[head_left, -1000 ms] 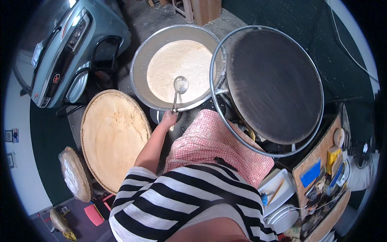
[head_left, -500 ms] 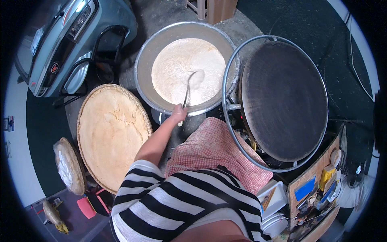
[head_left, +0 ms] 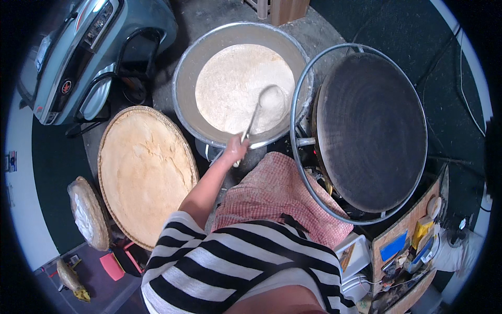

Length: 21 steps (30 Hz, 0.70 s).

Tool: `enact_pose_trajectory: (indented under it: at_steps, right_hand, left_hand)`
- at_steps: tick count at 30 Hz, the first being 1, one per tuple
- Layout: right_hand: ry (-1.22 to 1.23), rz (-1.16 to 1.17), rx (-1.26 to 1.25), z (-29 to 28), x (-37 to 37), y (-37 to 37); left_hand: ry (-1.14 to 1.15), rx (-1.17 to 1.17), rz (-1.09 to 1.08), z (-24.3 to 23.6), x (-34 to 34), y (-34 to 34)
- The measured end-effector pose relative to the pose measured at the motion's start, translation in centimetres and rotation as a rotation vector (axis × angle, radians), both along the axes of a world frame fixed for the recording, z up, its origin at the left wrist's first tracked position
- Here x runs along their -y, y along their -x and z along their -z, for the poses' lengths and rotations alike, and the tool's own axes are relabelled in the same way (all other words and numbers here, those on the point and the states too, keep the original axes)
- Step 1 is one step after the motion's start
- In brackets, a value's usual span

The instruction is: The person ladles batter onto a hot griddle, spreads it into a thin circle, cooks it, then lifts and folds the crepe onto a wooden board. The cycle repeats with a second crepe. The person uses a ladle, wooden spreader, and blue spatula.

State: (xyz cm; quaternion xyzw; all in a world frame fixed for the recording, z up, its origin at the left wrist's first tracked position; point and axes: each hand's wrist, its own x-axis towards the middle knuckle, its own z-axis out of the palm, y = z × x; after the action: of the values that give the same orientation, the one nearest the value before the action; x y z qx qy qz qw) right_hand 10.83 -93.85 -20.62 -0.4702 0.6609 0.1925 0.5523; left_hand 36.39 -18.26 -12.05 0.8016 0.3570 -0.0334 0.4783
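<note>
My left hand (head_left: pixel 236 148) is closed round the handle of a ladle (head_left: pixel 255 115). The ladle's round bowl rests at the surface of a pale, creamy batter (head_left: pixel 225 78), toward the right side of it. That batter lies in a wide metal basin (head_left: pixel 185 112) in front of me, and my hand is over the basin's near rim. To the right stands a large, round, dark griddle (head_left: pixel 371 131) with a metal ring (head_left: pixel 294 118) around it. A round woven tray (head_left: pixel 102 193) at the left bears a broad, pale, flat sheet (head_left: pixel 141 172) with a cracked surface. My right hand is out of the picture.
A blue-grey vehicle (head_left: pixel 78 63) stands at the upper left. Left of the tray is a plastic-wrapped bundle (head_left: pixel 89 214). A wooden board (head_left: pixel 387 267) with several small items, and a white container (head_left: pixel 355 256), are at the lower right. A checked apron (head_left: pixel 282 193) covers my lap.
My left hand has swung the ladle's bowl to the right through the batter. More of the bowl shows now, and the hand has shifted slightly right.
</note>
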Motion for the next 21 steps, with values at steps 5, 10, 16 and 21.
enact_pose_trajectory:
  at_steps: [5,10,16,21]
  right_hand:
    - [0.006,0.015,0.021,0.9,1.0,0.7]
    - [-0.019,-0.019,0.029,1.7,2.2,1.6]
    - [0.022,0.122,0.055,0.7,2.1,1.1]
    - [0.064,0.102,0.097,-0.6,0.2,0.1]
  left_hand:
    - [-0.08,-0.104,-0.121,3.0,-2.4,-3.0]
    - [0.943,-0.097,-0.352,5.0,-0.3,-4.2]
    - [1.65,0.02,-0.417,4.8,-0.3,-1.7]
    - [1.854,0.132,-0.323,4.1,-1.0,0.9]
